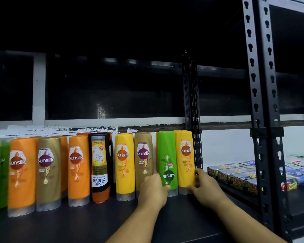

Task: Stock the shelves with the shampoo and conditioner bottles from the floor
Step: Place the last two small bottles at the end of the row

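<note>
Placement step: left hand [153,190] grips the green bottle [166,155], right hand [206,187] grips the yellow bottle [185,160], both standing on the shelf [95,223]. Next: likely release, then fetch more.

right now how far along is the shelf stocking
Done: a row of bottles stands on the shelf. In hand: the left hand grips the green bottle, the right hand the yellow bottle, at the row's right end. Left: the floor is out of view, so remaining stock cannot be told.
</note>
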Demonstrator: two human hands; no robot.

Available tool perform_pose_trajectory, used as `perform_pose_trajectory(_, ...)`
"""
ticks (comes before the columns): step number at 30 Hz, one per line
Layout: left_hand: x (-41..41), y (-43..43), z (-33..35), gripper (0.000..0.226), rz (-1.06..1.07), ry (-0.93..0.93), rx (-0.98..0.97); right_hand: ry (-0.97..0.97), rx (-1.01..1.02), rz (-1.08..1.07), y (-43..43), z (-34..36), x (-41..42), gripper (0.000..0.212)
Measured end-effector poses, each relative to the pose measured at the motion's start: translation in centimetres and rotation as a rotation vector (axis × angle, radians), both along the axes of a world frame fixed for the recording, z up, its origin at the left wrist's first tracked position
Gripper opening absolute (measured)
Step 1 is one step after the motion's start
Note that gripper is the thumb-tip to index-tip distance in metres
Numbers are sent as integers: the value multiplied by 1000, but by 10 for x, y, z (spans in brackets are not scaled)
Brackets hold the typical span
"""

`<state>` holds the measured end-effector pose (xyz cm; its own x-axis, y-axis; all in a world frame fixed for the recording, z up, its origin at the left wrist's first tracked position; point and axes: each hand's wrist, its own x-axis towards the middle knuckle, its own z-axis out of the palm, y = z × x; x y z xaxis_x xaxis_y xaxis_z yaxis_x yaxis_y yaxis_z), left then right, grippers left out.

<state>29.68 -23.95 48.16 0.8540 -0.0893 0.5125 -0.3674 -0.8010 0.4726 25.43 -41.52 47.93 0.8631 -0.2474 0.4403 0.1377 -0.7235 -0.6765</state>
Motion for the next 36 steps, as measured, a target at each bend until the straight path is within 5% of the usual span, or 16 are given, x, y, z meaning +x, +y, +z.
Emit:
perform_pose_trajectory(12, -3, 8, 1, 31, -40, 56, 38, 10, -166, -153, 4, -3, -2, 32)
perform_pose_trajectory(15, -20, 24, 6, 33, -120, 77, 207, 6, -284, -209, 10, 3, -19, 22)
perform_pose_trajectory(20, -58, 80, 4, 52, -261, 212, 487, 188, -471, 40, 33, 5, -56, 25)
perform_pose_trajectory(29, -106, 223, 7, 71, -162, 382, 426, 361, -634, 408, 151, 11, -100, 62)
perform_pose_trajectory(36, -112, 235, -4, 81, -20, 373, 364, 295, -729, 329, 200, -3, -92, 61)
